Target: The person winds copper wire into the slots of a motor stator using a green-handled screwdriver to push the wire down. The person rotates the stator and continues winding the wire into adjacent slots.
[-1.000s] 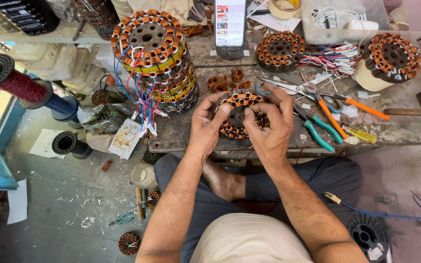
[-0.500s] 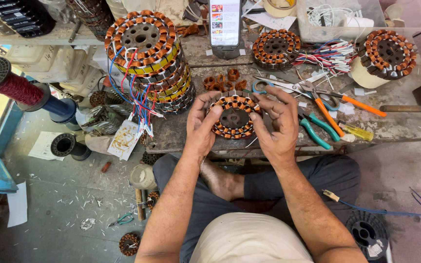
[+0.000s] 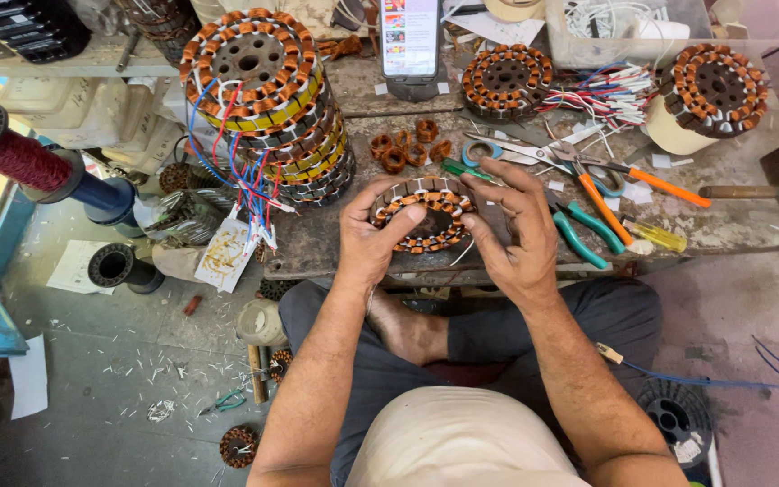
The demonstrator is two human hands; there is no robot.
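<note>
A round motor stator (image 3: 426, 214) with copper windings and orange insulation rests on the low stone workbench (image 3: 723, 171), held between both hands. My left hand (image 3: 373, 237) grips its left rim, thumb pressed over the top of the windings. On the right side, my right hand (image 3: 514, 225) cups it with fingers spread across the far edge. I sit cross-legged behind the bench.
A tall stack of wound stators (image 3: 268, 99) with coloured wires stands at left. Loose copper coils (image 3: 403, 146), scissors (image 3: 534, 151), green-handled pliers (image 3: 579, 233), an orange-handled tool (image 3: 646, 180), two more stators (image 3: 507, 81) (image 3: 714, 88) and a propped phone (image 3: 409, 41) crowd the bench. A red wire spool (image 3: 20, 158) lies left.
The stator and both hands sit slightly lower and nearer in view, and my right hand's fingers have spread wider over its far edge. The view has shifted a little.
</note>
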